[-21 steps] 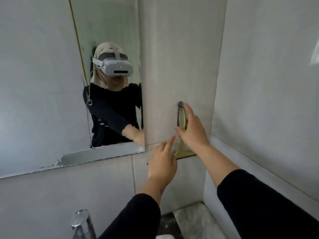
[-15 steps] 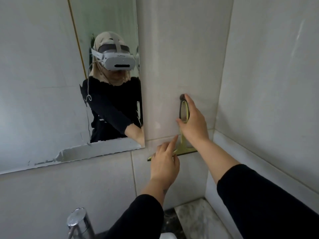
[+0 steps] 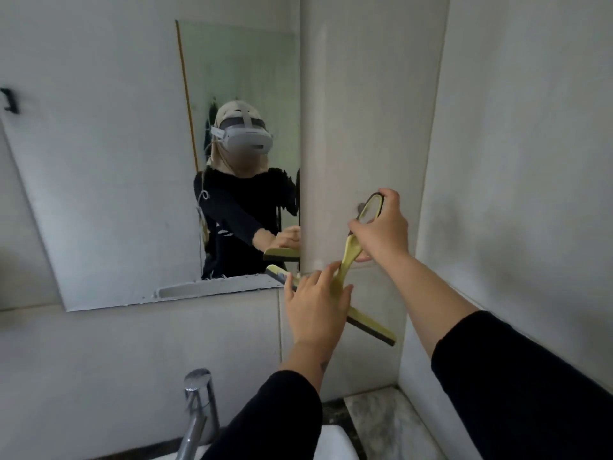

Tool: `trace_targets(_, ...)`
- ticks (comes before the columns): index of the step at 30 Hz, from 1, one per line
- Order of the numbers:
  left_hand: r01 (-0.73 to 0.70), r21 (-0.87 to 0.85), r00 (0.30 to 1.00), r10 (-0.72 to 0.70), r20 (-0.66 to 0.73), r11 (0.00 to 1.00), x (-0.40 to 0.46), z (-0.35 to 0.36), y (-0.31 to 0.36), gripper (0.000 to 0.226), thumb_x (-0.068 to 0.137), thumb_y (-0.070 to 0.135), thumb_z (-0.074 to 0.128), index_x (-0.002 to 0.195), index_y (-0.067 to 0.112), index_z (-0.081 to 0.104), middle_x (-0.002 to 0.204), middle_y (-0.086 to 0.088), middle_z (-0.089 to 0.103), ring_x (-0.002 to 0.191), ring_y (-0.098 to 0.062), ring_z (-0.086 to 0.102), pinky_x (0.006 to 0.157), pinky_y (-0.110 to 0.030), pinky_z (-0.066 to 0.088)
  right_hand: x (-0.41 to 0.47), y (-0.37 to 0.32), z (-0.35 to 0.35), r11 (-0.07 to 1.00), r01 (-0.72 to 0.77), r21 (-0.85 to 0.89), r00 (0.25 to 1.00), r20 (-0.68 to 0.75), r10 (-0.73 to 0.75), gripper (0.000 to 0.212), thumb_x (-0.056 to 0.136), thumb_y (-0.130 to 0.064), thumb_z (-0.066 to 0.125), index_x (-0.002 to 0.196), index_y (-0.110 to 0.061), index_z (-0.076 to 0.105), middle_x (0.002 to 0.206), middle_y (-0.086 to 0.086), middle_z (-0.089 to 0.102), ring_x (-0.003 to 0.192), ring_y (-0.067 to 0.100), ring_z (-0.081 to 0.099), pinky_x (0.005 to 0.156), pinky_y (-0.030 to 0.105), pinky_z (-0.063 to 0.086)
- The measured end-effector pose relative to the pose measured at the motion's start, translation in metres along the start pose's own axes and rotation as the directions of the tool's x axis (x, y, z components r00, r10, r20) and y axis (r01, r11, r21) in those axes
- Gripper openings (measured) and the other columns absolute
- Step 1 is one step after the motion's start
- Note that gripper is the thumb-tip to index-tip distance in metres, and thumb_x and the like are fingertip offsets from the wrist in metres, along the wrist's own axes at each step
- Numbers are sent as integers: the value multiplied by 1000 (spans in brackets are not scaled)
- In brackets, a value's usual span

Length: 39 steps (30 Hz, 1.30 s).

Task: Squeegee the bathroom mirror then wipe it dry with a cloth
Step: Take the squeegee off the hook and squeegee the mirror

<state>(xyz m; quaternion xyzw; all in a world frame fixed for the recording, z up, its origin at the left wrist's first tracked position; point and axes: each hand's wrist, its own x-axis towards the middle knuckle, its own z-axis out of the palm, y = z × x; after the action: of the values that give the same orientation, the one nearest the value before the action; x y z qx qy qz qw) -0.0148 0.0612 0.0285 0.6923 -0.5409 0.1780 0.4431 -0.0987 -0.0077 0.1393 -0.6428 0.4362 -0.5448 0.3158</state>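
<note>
The mirror (image 3: 116, 194) hangs on the tiled wall at left, with streaks along its lower edge. A yellow-green squeegee (image 3: 368, 323) with a dark rubber blade is held tilted in front of the wall, just right of the mirror's lower right corner. My right hand (image 3: 381, 227) is closed around the loop handle at its upper end. My left hand (image 3: 315, 303) lies over the squeegee's head, the neck passing between index finger and thumb. The blade's left tip nearly reaches the mirror's corner. My reflection shows in the mirror.
A small wall hook (image 3: 361, 206) sits behind the handle. A chrome faucet (image 3: 199, 406) and the white sink rim (image 3: 335, 443) are below, beside a marble ledge (image 3: 374, 413). The right side wall (image 3: 514, 161) closes the corner. A black hook (image 3: 10, 101) is far left.
The squeegee came off the wall hook and now tilts, its blade swung toward the mirror's lower corner. My left hand closed onto its head. The view pulled back.
</note>
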Motion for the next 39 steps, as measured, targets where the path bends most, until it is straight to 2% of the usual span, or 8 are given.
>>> trace_targets(3, -37, 17, 998, 38, -48, 999, 2, -34, -13, 36, 87, 36, 60, 122, 29, 58, 94, 6, 67, 93, -20, 62, 107, -46, 34, -16, -22, 6, 996, -37, 80, 999, 10, 36, 61, 82, -12, 70, 130, -25, 34, 117, 8, 53, 72, 21, 63, 41, 32, 55)
trace_targets(7, -97, 68, 989, 103, -102, 993, 10, -86, -40, 35, 87, 30, 64, 121, 24, 63, 90, 4, 66, 84, -19, 59, 95, -49, 46, -39, -45, 17, 889, 253, -381, 967, 80, -241, 73, 85, -39, 65, 145, -22, 29, 141, 10, 35, 122, 33, 46, 98, 42, 43)
trace_targets(12, -121, 118, 982, 136, -128, 986, 21, -157, -71, 30, 87, 29, 65, 117, 27, 66, 90, 4, 64, 81, -16, 56, 81, -45, 54, -71, -66, 31, 291, 814, -503, 544, 484, -685, 47, 87, -46, 60, 132, -33, 54, 143, -6, 49, 142, 18, 29, 112, 61, -7)
trace_targets(17, -217, 187, 957, 247, -153, 958, 28, -220, -101, 28, 85, 25, 69, 113, 24, 69, 88, 4, 65, 74, -14, 57, 77, -36, 52, -92, -101, 61, 180, 901, -394, 381, 522, -763, 36, 75, -27, 78, 110, -24, 68, 105, -6, 68, 107, 20, 62, 111, 55, 25)
trace_targets(20, -250, 226, 943, 290, -166, 942, 38, -252, -124, 29, 85, 27, 69, 114, 25, 69, 93, 5, 66, 79, -14, 59, 73, -28, 52, -104, -128, 84, 167, 935, -315, 317, 524, -791, 32, 77, -18, 77, 107, -24, 70, 94, -4, 68, 90, 24, 63, 85, 43, 45)
trace_targets(26, -339, 270, 891, 400, -215, 901, 76, -311, -164, 55, 87, 40, 59, 138, 24, 46, 133, 2, 54, 125, -14, 47, 95, -27, 43, -103, -182, 123, 286, 893, -347, 414, 384, -825, 33, 76, -17, 77, 104, -33, 72, 86, -11, 57, 90, 22, 57, 78, 32, 23)
trace_targets(30, -195, 209, 925, 250, -285, 958, 105, -341, -193, 55, 95, 49, 32, 144, 25, 30, 145, 3, 40, 132, -13, 36, 107, -29, 30, -84, -226, 134, 392, 835, -387, 511, 279, -813, 33, 82, -25, 72, 110, -42, 69, 86, -17, 46, 94, 14, 48, 76, 29, 15)
trace_targets(39, 35, 127, 983, -11, -181, 991, 177, -353, -217, 58, 96, 40, 39, 148, 28, 15, 158, 0, 11, 144, -19, 9, 114, -44, 22, -12, -350, 136, 331, 795, -509, 463, 156, -873, 28, 88, -38, 62, 115, -43, 66, 87, -9, 48, 98, 18, 48, 79, 31, 18)
